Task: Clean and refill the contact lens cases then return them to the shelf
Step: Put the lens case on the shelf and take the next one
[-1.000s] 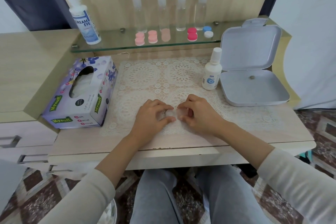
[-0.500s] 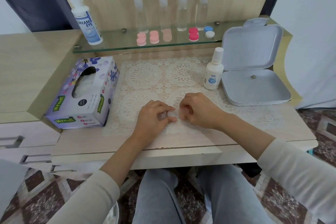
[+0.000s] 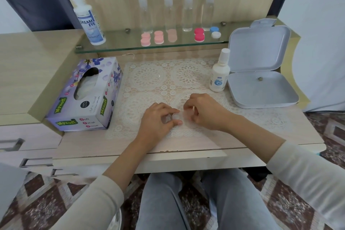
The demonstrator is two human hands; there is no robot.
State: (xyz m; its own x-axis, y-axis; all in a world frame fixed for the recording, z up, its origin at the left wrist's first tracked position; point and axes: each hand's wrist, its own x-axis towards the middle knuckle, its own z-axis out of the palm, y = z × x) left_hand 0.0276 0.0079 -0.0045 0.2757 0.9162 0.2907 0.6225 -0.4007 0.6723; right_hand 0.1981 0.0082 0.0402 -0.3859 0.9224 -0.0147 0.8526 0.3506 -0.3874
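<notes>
A pale translucent contact lens case (image 3: 177, 116) lies on the lace mat (image 3: 160, 80) between my hands. My left hand (image 3: 158, 119) pinches its left end with thumb and forefinger. My right hand (image 3: 203, 111) curls over its right end, fingers around the cap there, which is mostly hidden. On the glass shelf (image 3: 119, 45) lie several more cases: pink ones (image 3: 145, 39), a peach one (image 3: 172, 35), a red one (image 3: 199, 34) and a blue-and-white one (image 3: 215, 32). A small white solution bottle (image 3: 219, 73) stands on the mat's right edge.
A tissue box (image 3: 87, 95) sits at the left. An open grey plastic box (image 3: 261, 78) lies at the right. On the shelf stand a large Dream Eye bottle (image 3: 89, 18) and several clear spray bottles (image 3: 187, 13). The desk's front edge is close to my wrists.
Both hands stay on the case at the same spot on the mat; the fingers shift slightly. The camera has tilted a little.
</notes>
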